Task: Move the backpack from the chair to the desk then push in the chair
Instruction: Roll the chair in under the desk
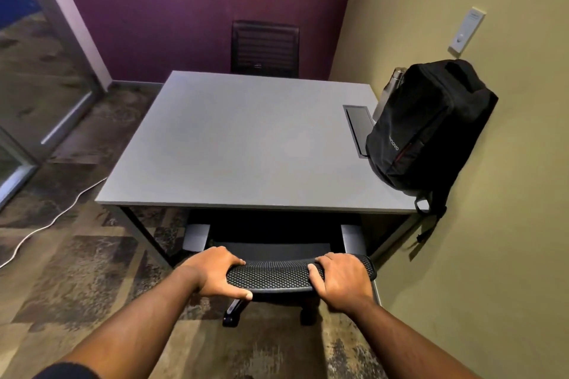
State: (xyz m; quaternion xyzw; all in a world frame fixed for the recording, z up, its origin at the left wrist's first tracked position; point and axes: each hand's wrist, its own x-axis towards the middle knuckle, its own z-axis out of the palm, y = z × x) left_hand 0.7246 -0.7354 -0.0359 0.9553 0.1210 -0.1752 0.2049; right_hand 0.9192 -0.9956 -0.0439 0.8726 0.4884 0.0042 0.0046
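A black backpack (428, 126) stands upright on the right side of the grey desk (234, 144), leaning against the wall, with a metal bottle in its side pocket. Its straps hang over the desk's front right corner. The black mesh chair (274, 275) sits at the desk's front edge, its seat and grey armrests under the desktop. My left hand (215, 274) grips the left end of the chair's backrest top. My right hand (341, 281) grips the right end.
A second black chair (264, 48) stands behind the desk against the purple wall. A cable hatch (357, 129) is set in the desktop beside the backpack. A white cable (52, 218) runs over the carpet at left. A glass partition (34, 77) stands far left.
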